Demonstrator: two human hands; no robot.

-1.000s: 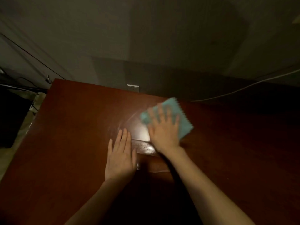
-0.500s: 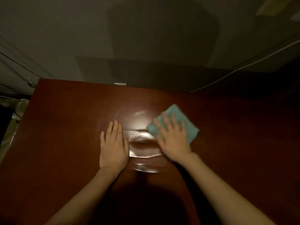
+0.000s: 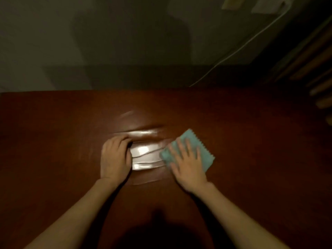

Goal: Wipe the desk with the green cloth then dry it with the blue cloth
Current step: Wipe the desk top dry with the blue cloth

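Note:
A teal, blue-green cloth [image 3: 204,150] with a zigzag edge lies flat on the dark red-brown desk [image 3: 53,141], right of centre. My right hand [image 3: 188,166] presses down on it with fingers spread and covers most of it. My left hand [image 3: 115,157] rests on the desk to the left, its fingers curled under with nothing in them. Between the two hands, shiny wet streaks [image 3: 145,155] catch the light. No second cloth is in view.
The desk's far edge meets a dim grey wall. A white cable [image 3: 233,53] runs down the wall at the upper right. Slatted wooden furniture [image 3: 314,69] stands at the far right. My head's shadow falls on the near edge of the desk.
My right hand has slid the cloth to the right and toward me, leaving wet streaks. My left hand's fingers have curled from flat. The view has swung to the right.

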